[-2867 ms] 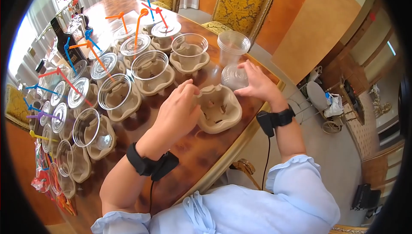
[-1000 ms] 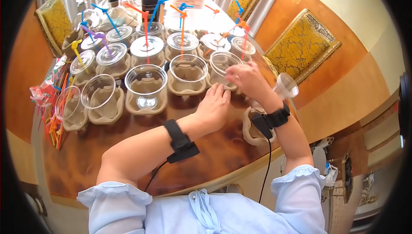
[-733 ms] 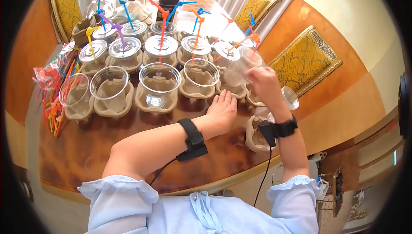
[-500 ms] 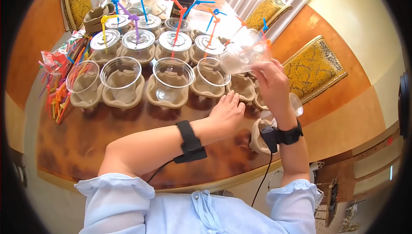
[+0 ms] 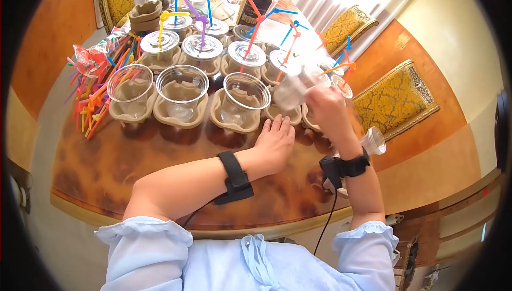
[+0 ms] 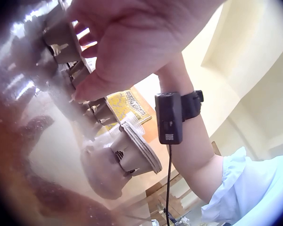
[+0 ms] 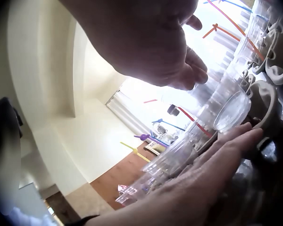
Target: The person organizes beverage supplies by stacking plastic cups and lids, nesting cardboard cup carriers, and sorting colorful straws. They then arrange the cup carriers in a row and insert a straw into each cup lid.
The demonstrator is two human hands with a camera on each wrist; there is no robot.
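Observation:
My right hand [image 5: 324, 101] pinches a clear plastic cup [image 5: 288, 92] by its rim, over a pulp cup holder [image 5: 273, 112] at the right part of the front row. The right wrist view shows the cup [image 7: 233, 112] tilted, its round base towards the holder. My left hand [image 5: 274, 144] lies with straight fingers at that holder's front edge, its fingertips right at the pulp. From the left wrist, the left hand [image 6: 132, 44] shows from below with the thumb apart. Three open clear cups, among them the leftmost cup [image 5: 128, 99], sit in holders to the left.
Behind stand rows of lidded cups [image 5: 246, 53] with knotted straws sticking up. Loose straws [image 5: 98, 101] lie at the left. A dark bottle [image 5: 260, 3] stands at the back. At the right are spare clear cups [image 5: 374, 140] and a stack of pulp holders [image 6: 137, 153].
The right hand drew the cup up and tilted it out of the front row, then brought it lower over the holder. The left hand stayed at the holder's edge. The head view swung left.

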